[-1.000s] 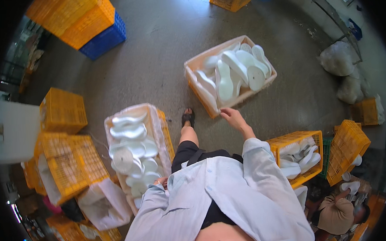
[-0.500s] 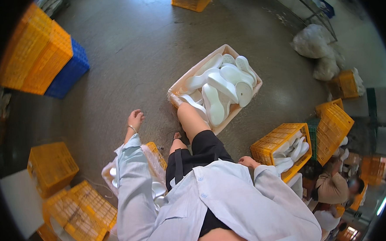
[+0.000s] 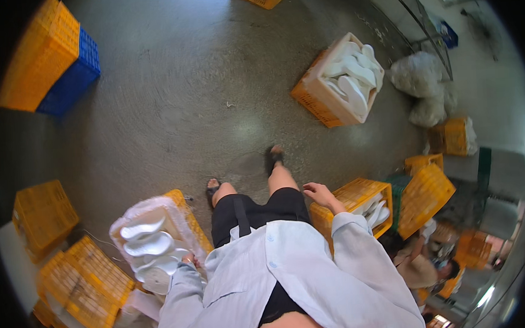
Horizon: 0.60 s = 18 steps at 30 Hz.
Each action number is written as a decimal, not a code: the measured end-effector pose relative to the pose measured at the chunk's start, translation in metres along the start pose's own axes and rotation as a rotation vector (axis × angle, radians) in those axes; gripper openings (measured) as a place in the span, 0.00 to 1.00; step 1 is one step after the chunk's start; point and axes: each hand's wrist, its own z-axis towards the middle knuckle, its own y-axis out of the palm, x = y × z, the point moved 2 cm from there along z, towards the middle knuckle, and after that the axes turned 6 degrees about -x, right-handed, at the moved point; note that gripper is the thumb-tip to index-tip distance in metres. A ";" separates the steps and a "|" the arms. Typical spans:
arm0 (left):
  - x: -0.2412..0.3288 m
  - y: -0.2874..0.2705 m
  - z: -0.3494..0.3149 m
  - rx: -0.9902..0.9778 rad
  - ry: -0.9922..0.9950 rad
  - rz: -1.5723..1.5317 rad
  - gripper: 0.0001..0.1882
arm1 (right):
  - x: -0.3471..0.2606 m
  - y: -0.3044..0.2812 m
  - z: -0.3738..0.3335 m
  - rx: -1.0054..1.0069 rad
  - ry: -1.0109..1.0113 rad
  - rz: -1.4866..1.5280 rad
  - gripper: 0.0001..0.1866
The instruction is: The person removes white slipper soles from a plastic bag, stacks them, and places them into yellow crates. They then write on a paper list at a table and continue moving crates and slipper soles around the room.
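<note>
My left hand (image 3: 188, 259) is down by my left hip, beside a lined yellow crate (image 3: 192, 220) holding white shoe soles (image 3: 148, 244). The sleeve covers most of this hand, so I cannot tell how its fingers are set or whether they touch a sole. My right hand (image 3: 320, 195) is held out low at my right side with loosely parted fingers and nothing in them. It hangs by the near corner of another yellow crate (image 3: 359, 187), which has white soles in it. A lined yellow crate (image 3: 313, 94) piled with white soles (image 3: 350, 70) stands ahead to the right.
Yellow and blue crates (image 3: 71, 73) are stacked at the far left, with more yellow crates (image 3: 87, 283) near left. Plastic bags (image 3: 418, 78) lie by the right wall. Another person (image 3: 415, 266) is at the lower right. Grey floor (image 3: 170, 109) stretches ahead.
The crate of soles ahead has shifted away and to the right. My outstretched leg has come back. My left hand has dropped back to the left crate, and my right hand has moved slightly forward.
</note>
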 end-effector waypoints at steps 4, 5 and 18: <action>-0.045 0.134 -0.063 -0.243 0.306 0.065 0.13 | 0.023 -0.036 0.040 -0.202 -0.072 -0.076 0.17; -0.050 0.165 -0.078 -0.276 0.655 0.160 0.15 | 0.031 -0.040 0.058 -0.245 -0.073 -0.231 0.17; -0.202 0.296 -0.155 0.153 0.096 -0.438 0.16 | -0.140 0.250 0.151 -0.755 -0.681 -0.970 0.18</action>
